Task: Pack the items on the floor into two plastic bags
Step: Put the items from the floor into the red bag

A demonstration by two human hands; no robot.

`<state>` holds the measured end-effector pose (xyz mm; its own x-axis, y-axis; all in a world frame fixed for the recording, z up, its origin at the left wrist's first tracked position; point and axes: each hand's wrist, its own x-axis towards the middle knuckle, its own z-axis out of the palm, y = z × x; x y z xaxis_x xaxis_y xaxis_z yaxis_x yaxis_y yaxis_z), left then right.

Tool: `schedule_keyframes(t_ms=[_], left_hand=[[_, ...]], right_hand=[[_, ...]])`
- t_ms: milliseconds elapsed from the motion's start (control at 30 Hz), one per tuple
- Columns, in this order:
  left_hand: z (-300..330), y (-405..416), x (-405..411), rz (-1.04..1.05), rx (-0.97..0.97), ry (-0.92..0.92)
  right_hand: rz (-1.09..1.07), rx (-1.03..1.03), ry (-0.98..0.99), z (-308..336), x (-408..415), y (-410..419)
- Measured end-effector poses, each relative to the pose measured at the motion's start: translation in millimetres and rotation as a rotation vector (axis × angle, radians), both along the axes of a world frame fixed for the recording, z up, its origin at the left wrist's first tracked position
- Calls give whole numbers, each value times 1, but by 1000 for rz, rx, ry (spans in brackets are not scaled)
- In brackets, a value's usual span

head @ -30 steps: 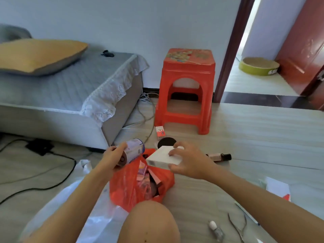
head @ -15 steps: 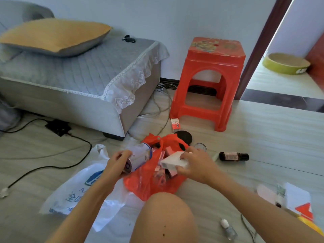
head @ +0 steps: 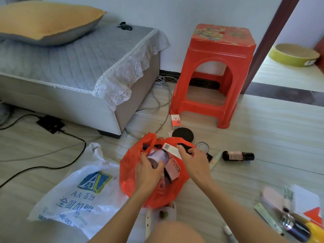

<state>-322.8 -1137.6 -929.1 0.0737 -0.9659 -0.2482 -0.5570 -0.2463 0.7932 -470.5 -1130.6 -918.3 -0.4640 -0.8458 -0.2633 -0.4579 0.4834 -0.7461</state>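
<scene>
An orange plastic bag (head: 130, 165) lies open on the floor in front of me, with several boxes inside. My left hand (head: 148, 171) grips a purple-and-white can (head: 158, 155) inside the bag's mouth. My right hand (head: 193, 160) pinches a flat white box (head: 171, 149) at the bag's far rim. A white plastic bag with a blue logo (head: 78, 193) lies flat to the left. Loose on the floor are a dark bottle (head: 237, 156), a small tin (head: 202, 146), a black round disc (head: 183, 135) and a red-and-white carton (head: 175, 121).
A red plastic stool (head: 215, 74) stands behind the bags, and a grey bed (head: 73, 67) with a yellow pillow on the left. Black cables (head: 52, 155) cross the floor. More small items and papers (head: 289, 207) lie at the lower right. My knee (head: 175, 232) is at the bottom.
Both hands have come down into the orange bag's mouth, the left with the can and the right with the white box. The camera has tilted down and closer.
</scene>
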Motion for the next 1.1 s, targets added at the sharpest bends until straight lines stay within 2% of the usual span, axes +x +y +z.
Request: schedule_keyframes(t_ms=[100, 233, 333, 467, 567, 700, 767, 867, 967, 1033, 1100], left_hand=[[-12, -8, 0, 43, -62, 67], [-24, -13, 1, 15, -95, 179], [-31, -15, 4, -34, -61, 101], [-35, -21, 8, -22, 19, 28], [-34, -23, 11, -29, 26, 3], [-32, -20, 22, 46, 1, -21], [-32, -19, 25, 51, -5, -51], [-29, -18, 23, 44, -8, -153], [-27, -14, 19, 24, -31, -351], [-23, -11, 18, -20, -66, -500], [-20, -10, 21, -81, -83, -553]], right_hand=[[27, -130, 214, -6, 10, -5], [129, -215, 327, -28, 18, -8], [238, -221, 375, -45, 17, -6], [413, -125, 351, -55, 11, 1], [418, -167, 350, -58, 8, 7], [349, -323, 570, -56, 0, 10], [281, -328, 603, -51, -1, 10], [140, -189, 495, -49, 0, 5], [-32, -45, 151, -47, -5, -4], [-29, -15, 89, -41, -7, -5], [6, -12, 43, -35, -5, -6]])
